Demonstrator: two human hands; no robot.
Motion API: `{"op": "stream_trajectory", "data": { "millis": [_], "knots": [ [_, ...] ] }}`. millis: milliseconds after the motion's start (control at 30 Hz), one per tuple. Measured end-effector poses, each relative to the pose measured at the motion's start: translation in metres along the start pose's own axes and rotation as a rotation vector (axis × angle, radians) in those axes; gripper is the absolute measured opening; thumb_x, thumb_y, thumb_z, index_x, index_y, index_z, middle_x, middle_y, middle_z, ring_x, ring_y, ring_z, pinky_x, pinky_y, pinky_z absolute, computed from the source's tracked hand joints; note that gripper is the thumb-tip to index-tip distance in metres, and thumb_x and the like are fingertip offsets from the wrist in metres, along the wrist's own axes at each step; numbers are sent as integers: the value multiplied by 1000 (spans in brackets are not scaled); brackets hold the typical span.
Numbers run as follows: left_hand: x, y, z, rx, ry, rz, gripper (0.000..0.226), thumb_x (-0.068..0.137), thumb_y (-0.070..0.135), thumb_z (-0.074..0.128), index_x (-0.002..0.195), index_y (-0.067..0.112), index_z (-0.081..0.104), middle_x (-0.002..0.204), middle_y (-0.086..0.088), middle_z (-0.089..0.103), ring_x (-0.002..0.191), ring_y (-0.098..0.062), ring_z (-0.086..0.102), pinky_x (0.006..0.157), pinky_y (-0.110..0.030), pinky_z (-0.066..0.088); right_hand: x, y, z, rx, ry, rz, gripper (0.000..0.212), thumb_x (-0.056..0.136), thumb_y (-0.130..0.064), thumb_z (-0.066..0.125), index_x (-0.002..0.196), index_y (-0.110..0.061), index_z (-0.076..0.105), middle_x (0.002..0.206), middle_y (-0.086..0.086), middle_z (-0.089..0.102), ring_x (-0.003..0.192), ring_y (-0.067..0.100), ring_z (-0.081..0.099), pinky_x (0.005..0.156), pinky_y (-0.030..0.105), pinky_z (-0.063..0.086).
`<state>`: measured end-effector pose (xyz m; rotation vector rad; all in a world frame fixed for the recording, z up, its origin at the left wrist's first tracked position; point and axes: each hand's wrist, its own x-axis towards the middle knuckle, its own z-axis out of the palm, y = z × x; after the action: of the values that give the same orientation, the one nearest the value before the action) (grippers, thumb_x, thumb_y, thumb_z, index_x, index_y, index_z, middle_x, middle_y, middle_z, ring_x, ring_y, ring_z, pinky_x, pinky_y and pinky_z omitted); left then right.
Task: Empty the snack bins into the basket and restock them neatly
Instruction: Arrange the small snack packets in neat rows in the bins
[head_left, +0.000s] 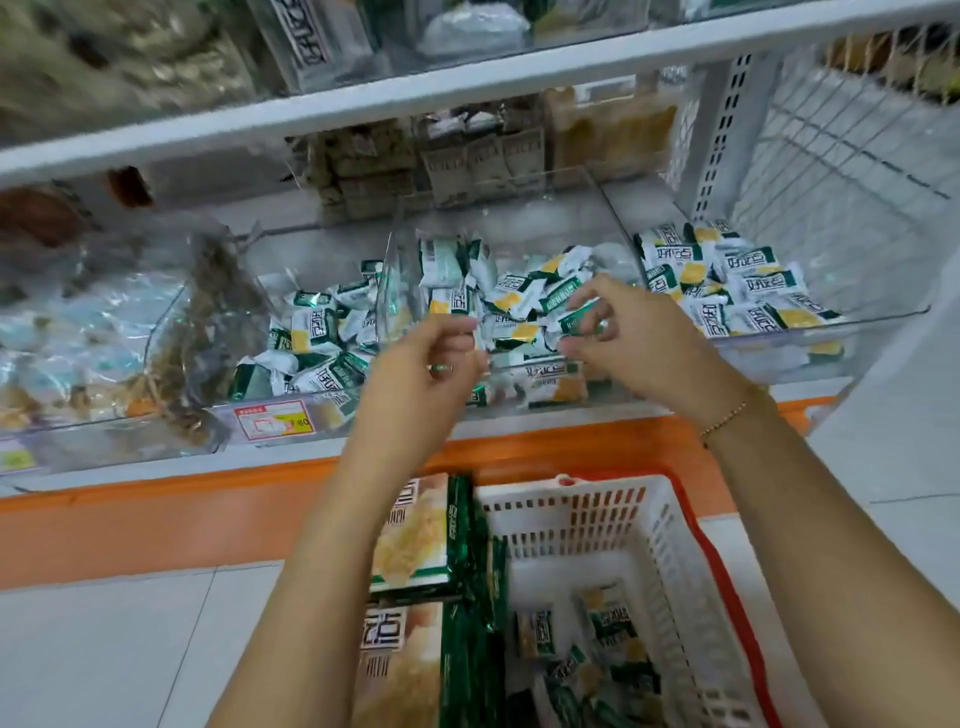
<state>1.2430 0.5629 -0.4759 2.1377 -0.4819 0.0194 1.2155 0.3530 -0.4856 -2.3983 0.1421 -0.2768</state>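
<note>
**Both hands at the middle bin**

Left of the middle bin (397, 270), the left bin (291, 418) holds green-and-white snack packets (311, 332). At the middle bin's front edge the left hand (436, 358) curls its fingers; whether its grip holds anything cannot be told. The right hand (628, 332) pinches one packet (576, 319) in its grip above the heap. Below the middle bin, toward the right, the white basket (571, 501) holds a few packets.
</note>
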Motion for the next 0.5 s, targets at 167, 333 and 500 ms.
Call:
{"op": "stream_trajectory", "data": {
  "millis": [167,333,500],
  "knots": [
    [50,-46,-63,240,210,-75,31,89,21,65,119,15,61,116,-2,65,110,-17,59,87,-25,41,99,1,-2,-707,-278,-147,79,78,-35,77,143,-14,38,139,12,47,122,29,50,96,36,45],
    [70,-97,-99,375,-7,-242,41,84,24,72,121,10,61,113,-6,64,98,-16,57,82,-25,39,142,-2,5,-1057,-671,-119,97,68,-43,82,145,-10,33,145,10,39,131,26,41,102,29,40],
    [92,-121,-128,527,-251,-318,64,74,38,79,128,11,57,123,-8,63,106,-23,60,93,-32,46,152,5,7,-1109,-683,-170,83,78,-37,76,145,-13,34,140,6,44,124,22,47,93,27,41]
  ]
}}
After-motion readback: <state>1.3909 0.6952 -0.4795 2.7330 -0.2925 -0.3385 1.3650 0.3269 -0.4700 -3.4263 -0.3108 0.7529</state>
